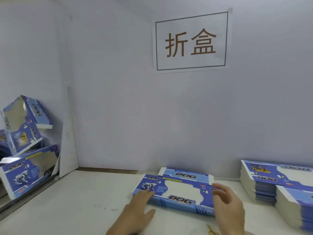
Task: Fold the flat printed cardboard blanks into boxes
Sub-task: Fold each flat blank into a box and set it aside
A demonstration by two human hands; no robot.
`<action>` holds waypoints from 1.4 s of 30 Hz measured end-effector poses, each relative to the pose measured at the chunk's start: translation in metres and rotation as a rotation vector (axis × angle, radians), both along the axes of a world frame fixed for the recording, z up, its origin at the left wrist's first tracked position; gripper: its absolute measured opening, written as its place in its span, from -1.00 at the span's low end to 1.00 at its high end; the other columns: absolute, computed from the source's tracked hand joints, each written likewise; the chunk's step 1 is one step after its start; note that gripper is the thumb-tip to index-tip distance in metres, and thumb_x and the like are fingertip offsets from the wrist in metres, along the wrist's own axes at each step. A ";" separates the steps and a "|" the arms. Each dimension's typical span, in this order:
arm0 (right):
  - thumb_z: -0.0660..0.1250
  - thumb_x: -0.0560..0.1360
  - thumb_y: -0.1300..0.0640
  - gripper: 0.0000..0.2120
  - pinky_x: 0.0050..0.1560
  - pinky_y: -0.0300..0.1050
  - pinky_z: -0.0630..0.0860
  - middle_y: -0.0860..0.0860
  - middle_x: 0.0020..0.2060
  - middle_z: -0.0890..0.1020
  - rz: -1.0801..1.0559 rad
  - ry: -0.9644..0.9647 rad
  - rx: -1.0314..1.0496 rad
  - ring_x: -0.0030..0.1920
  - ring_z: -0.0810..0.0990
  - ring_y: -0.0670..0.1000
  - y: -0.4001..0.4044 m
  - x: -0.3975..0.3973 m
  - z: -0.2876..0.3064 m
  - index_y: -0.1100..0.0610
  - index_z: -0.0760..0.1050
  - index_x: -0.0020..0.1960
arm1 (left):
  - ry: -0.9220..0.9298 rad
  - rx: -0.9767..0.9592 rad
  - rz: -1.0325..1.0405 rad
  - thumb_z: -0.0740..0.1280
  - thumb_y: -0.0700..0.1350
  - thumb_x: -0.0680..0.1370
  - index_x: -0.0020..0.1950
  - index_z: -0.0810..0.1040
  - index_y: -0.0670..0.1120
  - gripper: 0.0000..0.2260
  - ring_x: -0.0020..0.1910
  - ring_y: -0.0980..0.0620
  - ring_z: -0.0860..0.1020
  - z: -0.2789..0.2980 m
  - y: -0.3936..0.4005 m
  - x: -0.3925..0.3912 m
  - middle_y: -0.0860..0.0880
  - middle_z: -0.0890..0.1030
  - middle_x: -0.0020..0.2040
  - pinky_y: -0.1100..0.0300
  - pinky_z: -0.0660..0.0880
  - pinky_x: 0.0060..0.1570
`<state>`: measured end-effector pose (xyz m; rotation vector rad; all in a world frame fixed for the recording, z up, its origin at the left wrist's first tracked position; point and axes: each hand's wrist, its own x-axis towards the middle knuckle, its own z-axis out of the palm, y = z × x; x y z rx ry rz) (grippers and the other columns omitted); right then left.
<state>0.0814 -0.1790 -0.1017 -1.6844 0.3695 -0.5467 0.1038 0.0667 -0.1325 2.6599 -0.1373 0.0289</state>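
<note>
A flat blue printed blank (177,189) marked "DOG", with a cut-out window, lies on the white table in front of me. My left hand (137,211) rests flat on its near left corner, fingers spread. My right hand (227,206) hovers over the blank's right end with the fingers apart, holding nothing. At the right stand two thick stacks of flat blanks (277,182). Folded boxes (27,170) are piled at the left; one tilted box (23,122) leans on top against the wall.
A white wall closes the back, with a paper sign (191,41) on it. A small gold-coloured object (210,230) lies on the table near my right wrist. The table (76,200) has a ledge at its left edge.
</note>
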 end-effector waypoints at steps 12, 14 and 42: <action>0.36 0.50 -0.25 -0.40 0.45 0.06 0.30 -0.08 0.54 0.26 0.326 0.591 -0.926 0.51 0.26 0.04 -0.005 0.008 0.005 -0.29 0.23 0.47 | -0.318 0.052 0.069 0.31 0.11 0.61 0.43 0.41 0.23 -0.62 0.30 0.18 0.29 0.000 0.010 0.005 0.17 0.40 0.38 0.31 0.27 0.15; 0.32 0.53 -0.25 -0.49 0.44 0.03 0.32 -0.11 0.50 0.32 0.353 0.554 -0.955 0.47 0.31 0.01 -0.006 0.010 0.007 -0.31 0.29 0.44 | -0.383 0.046 0.080 0.26 0.10 0.63 0.42 0.43 0.24 -0.65 0.28 0.20 0.29 -0.001 0.013 0.005 0.19 0.41 0.37 0.34 0.21 0.11; 0.34 0.55 -0.17 -0.60 0.39 -0.09 0.36 -0.23 0.35 0.50 0.369 0.123 -0.831 0.33 0.43 -0.10 0.012 -0.006 0.011 -0.30 0.42 0.38 | -0.633 -0.036 -0.099 0.36 0.00 0.60 0.10 0.70 0.04 -0.84 0.09 0.22 0.39 0.049 0.003 -0.004 0.20 0.61 0.10 0.31 0.30 0.15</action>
